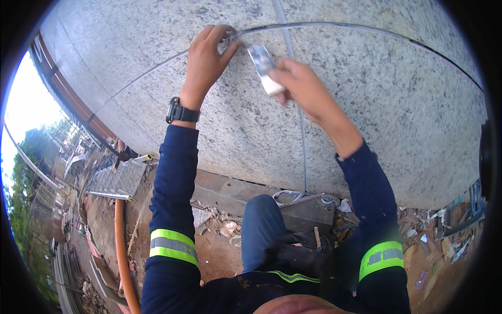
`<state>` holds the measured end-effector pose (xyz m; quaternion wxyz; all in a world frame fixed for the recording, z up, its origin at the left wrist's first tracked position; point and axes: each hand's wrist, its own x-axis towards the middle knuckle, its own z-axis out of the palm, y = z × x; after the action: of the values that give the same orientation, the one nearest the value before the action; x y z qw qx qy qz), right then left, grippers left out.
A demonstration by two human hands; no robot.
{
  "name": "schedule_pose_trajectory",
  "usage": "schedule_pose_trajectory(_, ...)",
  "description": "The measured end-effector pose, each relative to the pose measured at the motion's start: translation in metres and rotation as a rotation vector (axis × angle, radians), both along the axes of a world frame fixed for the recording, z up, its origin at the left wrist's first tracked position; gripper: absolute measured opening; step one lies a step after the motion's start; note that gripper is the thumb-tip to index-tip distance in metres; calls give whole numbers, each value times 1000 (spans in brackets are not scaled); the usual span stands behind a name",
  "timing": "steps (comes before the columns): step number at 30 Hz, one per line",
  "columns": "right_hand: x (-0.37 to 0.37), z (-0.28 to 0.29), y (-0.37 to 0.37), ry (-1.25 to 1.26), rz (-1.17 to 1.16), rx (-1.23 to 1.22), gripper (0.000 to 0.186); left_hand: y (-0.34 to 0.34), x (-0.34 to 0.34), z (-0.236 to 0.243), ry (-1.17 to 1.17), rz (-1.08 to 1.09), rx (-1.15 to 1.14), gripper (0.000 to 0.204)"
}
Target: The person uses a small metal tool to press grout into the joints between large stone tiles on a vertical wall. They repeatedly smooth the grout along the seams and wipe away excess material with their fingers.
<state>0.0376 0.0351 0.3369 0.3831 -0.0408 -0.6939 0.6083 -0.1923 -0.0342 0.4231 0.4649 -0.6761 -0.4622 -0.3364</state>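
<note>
A speckled grey stone-like wall [355, 104] fills the space before me, crossed by a long curved seam [334, 24] with a dark line in it and a pale upright seam [301, 131]. At the long seam, my left hand [208, 55] has its fingers bent and its thumb close to their tips; whatever they pinch is too small to name. My right hand [300, 86] grips a flat, scraper-like tool [261, 60] with a shiny grey face and a white end. Motion blurs the tool, which is tilted just below the seam, right of my left hand.
Along the wall's foot runs a concrete ledge [225, 188] with a white rope [308, 199] on it. Rubble [227, 229] lies beside my knee. To the left are an orange pipe [122, 246] and a metal step platform [119, 178]. More debris [434, 251] is at right.
</note>
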Motion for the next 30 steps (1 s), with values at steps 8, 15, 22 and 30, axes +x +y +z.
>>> schedule_pose_trajectory(8, 119, -171, 7, -463, 41, -68, 19, 8, 13, 40, 7, 136, -196, 41)
schedule_pose_trajectory(15, 143, -209, 15, -482, -51, -23, 16, 4, 18, 42, -2, 196, -241, 32)
schedule_pose_trajectory(22, 153, -176, -1, -373, -17, 32, 15, 1, 26, 22, -51, 270, -147, 15)
schedule_pose_trajectory(30, 155, -176, 2, -326, -70, 128, 20, 11, 35, 15, -412, 277, -180, 41)
